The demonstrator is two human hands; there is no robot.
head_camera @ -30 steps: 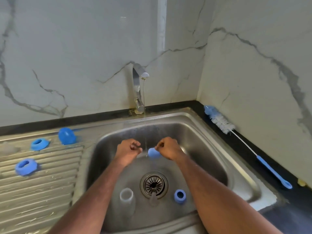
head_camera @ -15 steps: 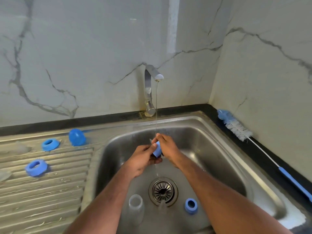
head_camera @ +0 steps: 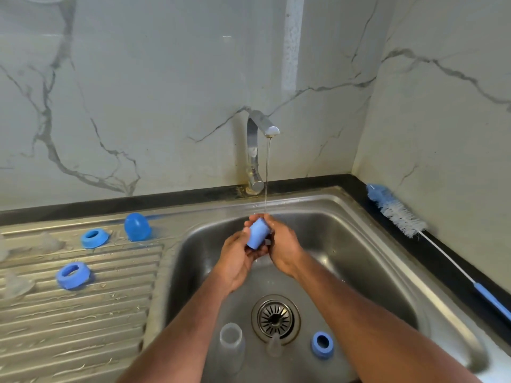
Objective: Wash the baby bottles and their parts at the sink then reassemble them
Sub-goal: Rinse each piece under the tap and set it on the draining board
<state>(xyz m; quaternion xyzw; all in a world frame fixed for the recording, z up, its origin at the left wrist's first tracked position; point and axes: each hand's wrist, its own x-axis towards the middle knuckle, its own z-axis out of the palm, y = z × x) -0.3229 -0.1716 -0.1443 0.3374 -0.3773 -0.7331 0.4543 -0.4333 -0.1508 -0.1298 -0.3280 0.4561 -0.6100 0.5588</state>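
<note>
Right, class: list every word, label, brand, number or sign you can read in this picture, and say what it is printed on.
None can be read.
Blue cap, held in both hands under the tap: no print shows.
Blue rings and bottle: no markings visible; any raised marks are too small to tell.
Brush: no label shows.

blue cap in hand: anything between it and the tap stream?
Nothing visible. The blue cap sits directly under the thin stream from the tap, held between the left hand and the right hand above the sink. The water lands about where the right hand's fingers meet the cap.
</note>
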